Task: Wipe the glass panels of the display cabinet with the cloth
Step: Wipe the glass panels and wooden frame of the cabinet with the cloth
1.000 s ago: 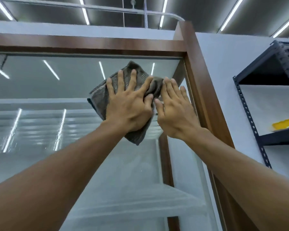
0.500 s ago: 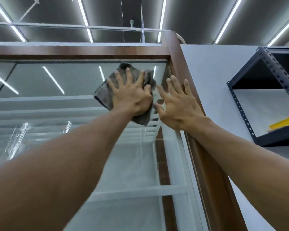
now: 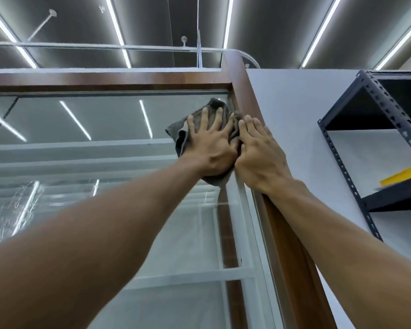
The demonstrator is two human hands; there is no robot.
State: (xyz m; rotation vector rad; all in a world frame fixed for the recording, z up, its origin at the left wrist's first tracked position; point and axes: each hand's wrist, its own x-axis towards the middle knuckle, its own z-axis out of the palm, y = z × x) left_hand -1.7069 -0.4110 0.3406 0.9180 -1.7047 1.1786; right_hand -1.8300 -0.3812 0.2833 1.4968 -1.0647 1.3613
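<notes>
A grey cloth [image 3: 179, 132] lies pressed flat against the glass panel [image 3: 105, 143] of the display cabinet, in the panel's top right corner. My left hand [image 3: 211, 146] covers it with fingers spread, palm holding it to the glass. Right beside it, my right hand [image 3: 259, 155] rests flat on the brown wooden frame [image 3: 243, 91] at the cabinet's right edge, fingertips touching the cloth's edge. Much of the cloth is hidden under my left hand. Smears show on the glass at lower left.
White shelves [image 3: 190, 276] show inside the cabinet behind the glass. A grey wall [image 3: 290, 115] runs to the right of the frame. A dark metal rack [image 3: 342, 148] stands at far right with a yellow object [image 3: 403, 176] on its shelf.
Both hands and the cloth have slid up and to the right across the glass, into the panel's top right corner. My right hand now lies on the wooden frame.
</notes>
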